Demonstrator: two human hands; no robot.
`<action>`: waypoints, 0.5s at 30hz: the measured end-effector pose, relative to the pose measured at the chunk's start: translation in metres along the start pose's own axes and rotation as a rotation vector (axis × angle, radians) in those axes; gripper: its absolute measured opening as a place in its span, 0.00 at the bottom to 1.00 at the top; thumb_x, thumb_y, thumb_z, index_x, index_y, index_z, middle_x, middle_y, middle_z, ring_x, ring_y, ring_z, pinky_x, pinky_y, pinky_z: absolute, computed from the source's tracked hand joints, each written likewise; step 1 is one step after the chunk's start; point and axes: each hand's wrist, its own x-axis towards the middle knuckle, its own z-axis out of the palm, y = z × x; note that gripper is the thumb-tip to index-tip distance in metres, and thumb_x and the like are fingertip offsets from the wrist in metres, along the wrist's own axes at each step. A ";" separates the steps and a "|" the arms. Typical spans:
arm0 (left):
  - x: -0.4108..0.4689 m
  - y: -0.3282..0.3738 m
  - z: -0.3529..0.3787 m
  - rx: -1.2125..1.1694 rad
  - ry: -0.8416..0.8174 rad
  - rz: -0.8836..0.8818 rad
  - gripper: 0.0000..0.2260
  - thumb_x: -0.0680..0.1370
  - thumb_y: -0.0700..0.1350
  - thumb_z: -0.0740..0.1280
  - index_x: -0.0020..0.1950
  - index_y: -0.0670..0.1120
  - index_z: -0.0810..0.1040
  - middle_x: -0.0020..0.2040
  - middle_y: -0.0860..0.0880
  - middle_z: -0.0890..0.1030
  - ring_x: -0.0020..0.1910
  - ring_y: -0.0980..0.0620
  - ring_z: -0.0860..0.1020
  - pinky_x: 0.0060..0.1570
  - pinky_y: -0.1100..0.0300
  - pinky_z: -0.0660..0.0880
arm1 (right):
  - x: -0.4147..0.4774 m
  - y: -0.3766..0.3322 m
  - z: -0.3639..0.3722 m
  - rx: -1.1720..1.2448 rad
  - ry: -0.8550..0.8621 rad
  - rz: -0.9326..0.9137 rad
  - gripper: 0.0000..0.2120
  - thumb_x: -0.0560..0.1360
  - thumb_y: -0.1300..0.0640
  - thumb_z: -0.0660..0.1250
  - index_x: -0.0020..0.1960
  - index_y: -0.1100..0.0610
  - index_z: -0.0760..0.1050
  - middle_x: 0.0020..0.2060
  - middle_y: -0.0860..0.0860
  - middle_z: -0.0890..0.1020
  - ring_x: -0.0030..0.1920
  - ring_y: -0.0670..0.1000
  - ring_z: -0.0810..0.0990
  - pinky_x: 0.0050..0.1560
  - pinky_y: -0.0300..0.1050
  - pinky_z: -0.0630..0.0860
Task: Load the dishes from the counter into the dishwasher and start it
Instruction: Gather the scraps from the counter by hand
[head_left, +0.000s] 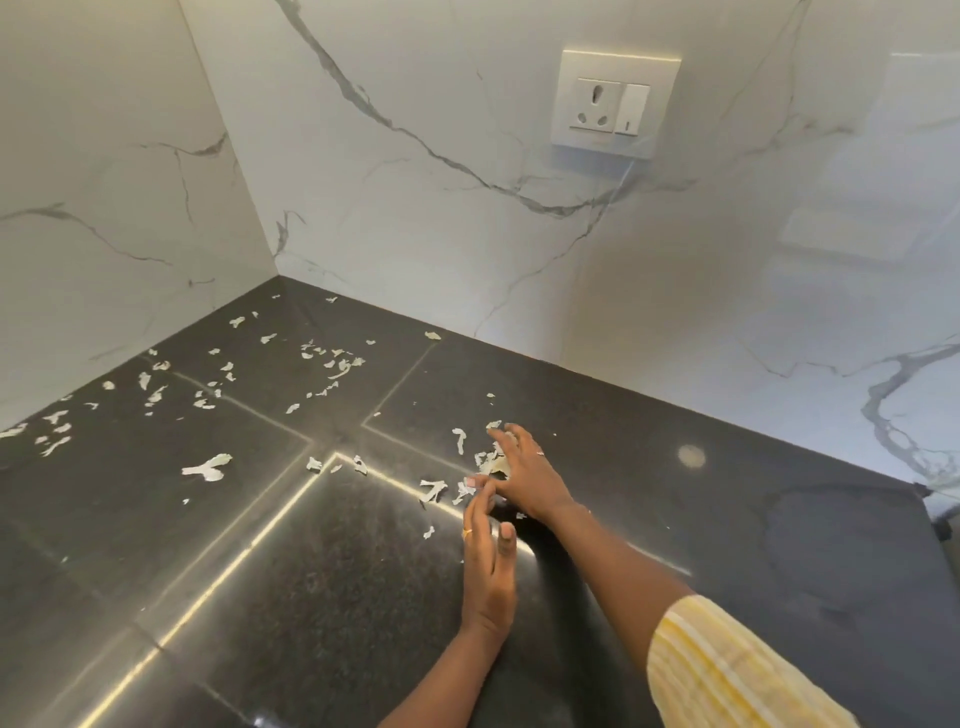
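Dishes appear nowhere on the counter (779, 519), only pale scraps (208, 466) strewn mostly leftward of the right hand (524, 478), whose spread fingers press a clump (488, 461), with the left hand (488, 566) edge-on, fingers straight, just beside.

From the right hand (524, 475), bare dark counter (779, 519) ran flat and open toward 3 and 5 o'clock. Pale scraps (208, 467) littered it from 9 to 12 o'clock, probably too thin to block a pass. Marble walls (415, 208) closed the corner at 11 o'clock, with a socket plate (615, 101) at 12. The left hand (488, 571) crowded 6 o'clock.
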 end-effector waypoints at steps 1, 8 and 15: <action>-0.002 0.000 0.000 0.011 0.022 -0.001 0.40 0.72 0.73 0.50 0.72 0.46 0.62 0.71 0.49 0.65 0.70 0.60 0.63 0.64 0.72 0.61 | 0.008 -0.005 0.004 -0.004 -0.027 -0.020 0.41 0.67 0.34 0.67 0.74 0.47 0.56 0.75 0.51 0.53 0.75 0.52 0.52 0.73 0.51 0.56; -0.001 -0.002 -0.008 -0.011 0.288 0.002 0.36 0.71 0.74 0.49 0.72 0.53 0.57 0.73 0.52 0.60 0.72 0.64 0.56 0.67 0.75 0.54 | 0.032 -0.030 0.027 -0.235 -0.058 -0.261 0.37 0.65 0.27 0.59 0.70 0.42 0.64 0.73 0.50 0.60 0.74 0.52 0.54 0.73 0.55 0.47; -0.001 -0.001 -0.014 -0.138 0.389 -0.023 0.42 0.68 0.76 0.51 0.73 0.48 0.60 0.72 0.52 0.62 0.71 0.63 0.60 0.68 0.65 0.59 | 0.002 -0.032 0.049 -0.273 0.007 -0.465 0.11 0.78 0.55 0.60 0.58 0.58 0.74 0.62 0.56 0.71 0.65 0.57 0.67 0.62 0.47 0.67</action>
